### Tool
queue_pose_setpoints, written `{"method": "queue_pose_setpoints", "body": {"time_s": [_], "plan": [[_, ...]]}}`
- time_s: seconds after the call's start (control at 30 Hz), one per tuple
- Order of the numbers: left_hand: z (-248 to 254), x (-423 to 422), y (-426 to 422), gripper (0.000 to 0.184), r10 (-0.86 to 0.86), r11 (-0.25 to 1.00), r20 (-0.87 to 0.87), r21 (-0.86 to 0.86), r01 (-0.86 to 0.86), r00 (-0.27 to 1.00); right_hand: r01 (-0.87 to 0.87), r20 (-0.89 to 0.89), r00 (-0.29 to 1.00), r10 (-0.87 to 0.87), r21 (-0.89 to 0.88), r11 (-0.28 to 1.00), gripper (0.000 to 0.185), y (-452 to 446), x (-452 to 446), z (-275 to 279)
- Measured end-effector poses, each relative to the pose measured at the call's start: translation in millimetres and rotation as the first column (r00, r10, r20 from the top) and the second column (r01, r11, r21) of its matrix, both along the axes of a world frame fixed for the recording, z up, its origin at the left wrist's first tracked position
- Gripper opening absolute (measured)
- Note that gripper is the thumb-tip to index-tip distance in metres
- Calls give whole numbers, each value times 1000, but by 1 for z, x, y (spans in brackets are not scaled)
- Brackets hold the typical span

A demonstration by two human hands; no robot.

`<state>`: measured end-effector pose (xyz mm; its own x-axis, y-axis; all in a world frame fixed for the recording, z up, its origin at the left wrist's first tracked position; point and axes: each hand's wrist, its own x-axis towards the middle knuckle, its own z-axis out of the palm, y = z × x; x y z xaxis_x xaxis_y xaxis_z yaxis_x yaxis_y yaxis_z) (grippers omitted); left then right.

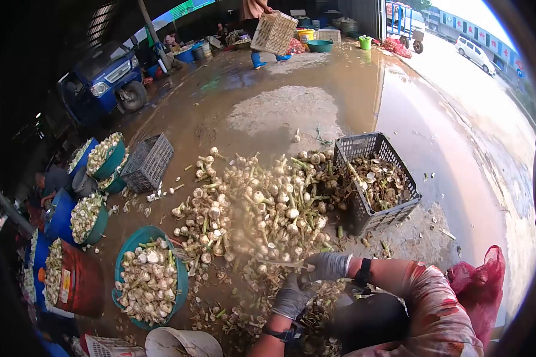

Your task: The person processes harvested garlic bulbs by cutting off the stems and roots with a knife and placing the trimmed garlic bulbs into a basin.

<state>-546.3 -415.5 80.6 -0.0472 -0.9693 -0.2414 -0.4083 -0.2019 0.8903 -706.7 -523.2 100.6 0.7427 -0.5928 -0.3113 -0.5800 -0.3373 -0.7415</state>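
Observation:
Both my hands wear grey gloves and are close together over the lower edge of a heap of garlic bulbs (268, 199) with stems. My right hand (329, 266) is closed round a knife (280, 263), whose thin blade points left. Just below it, my left hand (293, 296) has its fingers curled near the knife's handle end; what it holds, if anything, is hidden. Loose skins and stem trimmings (244, 309) lie on the floor beneath. To the left is a teal basin (183, 279) full of trimmed garlic bulbs (150, 279).
A black crate (375, 221) of trimmings stands right of the heap. A grey crate (149, 162), a red bucket (80, 278) and several filled tubs line the left. Red mesh sacking (479, 285) lies at my right. Ahead, a person carries a beige crate (274, 33) across wet floor.

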Motion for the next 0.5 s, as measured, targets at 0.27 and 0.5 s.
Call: {"method": "queue_pose_setpoints", "body": {"time_s": [0.27,0.5], "plan": [[-37,27,17,35,90,850,428,-503,155,899,365,-35,903,-427,587,723,46,0,24,-36],[-66,31,0,26,163,919,-411,-267,-289,897,394,-191,798,-572,883,255,34,20,48,-67]]}}
